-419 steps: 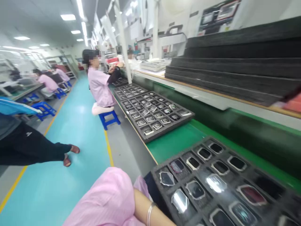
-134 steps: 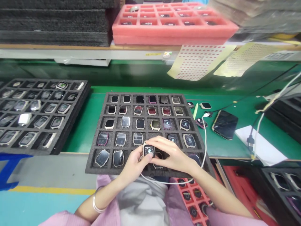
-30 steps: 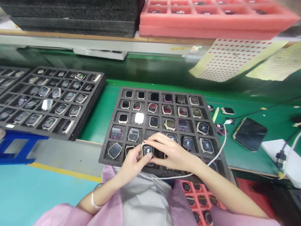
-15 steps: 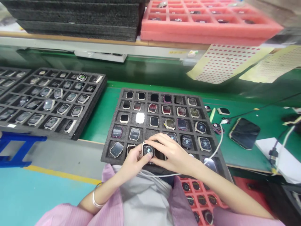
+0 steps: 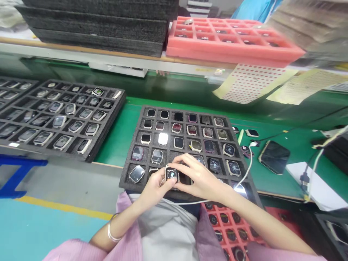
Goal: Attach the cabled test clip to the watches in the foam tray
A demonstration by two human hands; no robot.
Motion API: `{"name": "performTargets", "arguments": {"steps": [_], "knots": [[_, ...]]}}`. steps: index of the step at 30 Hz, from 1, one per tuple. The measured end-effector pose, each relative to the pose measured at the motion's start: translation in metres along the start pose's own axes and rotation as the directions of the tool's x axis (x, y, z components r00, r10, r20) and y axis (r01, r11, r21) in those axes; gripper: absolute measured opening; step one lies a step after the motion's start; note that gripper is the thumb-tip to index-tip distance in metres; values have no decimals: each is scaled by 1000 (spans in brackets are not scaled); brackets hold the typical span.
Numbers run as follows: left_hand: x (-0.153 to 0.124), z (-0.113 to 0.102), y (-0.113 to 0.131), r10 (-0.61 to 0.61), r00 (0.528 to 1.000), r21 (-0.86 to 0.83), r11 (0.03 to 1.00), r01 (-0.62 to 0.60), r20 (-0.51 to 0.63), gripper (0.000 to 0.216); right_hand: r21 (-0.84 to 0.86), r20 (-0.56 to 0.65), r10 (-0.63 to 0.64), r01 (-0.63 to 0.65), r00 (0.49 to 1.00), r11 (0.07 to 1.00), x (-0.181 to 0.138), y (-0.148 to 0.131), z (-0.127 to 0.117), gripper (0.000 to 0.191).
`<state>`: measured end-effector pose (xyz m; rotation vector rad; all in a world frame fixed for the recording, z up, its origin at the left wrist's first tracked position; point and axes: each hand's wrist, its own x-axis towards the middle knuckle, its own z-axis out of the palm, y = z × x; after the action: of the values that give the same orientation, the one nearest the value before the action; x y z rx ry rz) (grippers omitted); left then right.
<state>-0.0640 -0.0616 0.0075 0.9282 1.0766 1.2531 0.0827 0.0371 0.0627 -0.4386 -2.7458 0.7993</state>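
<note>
Both of my hands hold one small smartwatch body (image 5: 172,174) with a lit screen, just above the near row of a black foam tray (image 5: 132,145). My left hand (image 5: 156,187) grips it from the left with the thumb by the screen. My right hand (image 5: 198,176) covers its right side. A white cable (image 5: 246,171) runs from under my right hand toward the table's right. The tray's pockets hold several watch bodies, one glaring white (image 5: 163,138).
A second black tray of watches (image 5: 107,116) lies to the left on the green bench. A phone (image 5: 274,157) and white paper (image 5: 315,181) lie to the right. A red tray (image 5: 233,50) and stacked black foam (image 5: 103,27) sit on the shelf. Another red tray (image 5: 231,226) is by my lap.
My hands keep the same grip on the watch. The view has tilted up slightly and shifted, so the shelf and red tray show more.
</note>
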Motion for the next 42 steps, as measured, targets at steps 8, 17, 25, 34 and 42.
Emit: {"name": "performTargets", "arguments": {"steps": [8,17,25,34,42], "knots": [[-14,-16,15,-118,991,-12,993,117,-60,35,138,-182,131,-107,975,985,3,29,-1,36],[-23,-44,19,-90,980,2,996,92,-179,32,-459,40,42,-19,998,888,32,16,-1,26],[-17,-52,14,-124,988,-10,992,123,-97,41,-585,187,78,47,979,810,88,4,28,24],[-19,-58,15,-102,994,-70,992,100,-26,44,-59,-38,-32,30,999,998,70,9,2,39],[-19,-50,14,-108,990,-69,992,102,-88,39,-108,138,-118,133,983,985,56,-15,19,40]]}}
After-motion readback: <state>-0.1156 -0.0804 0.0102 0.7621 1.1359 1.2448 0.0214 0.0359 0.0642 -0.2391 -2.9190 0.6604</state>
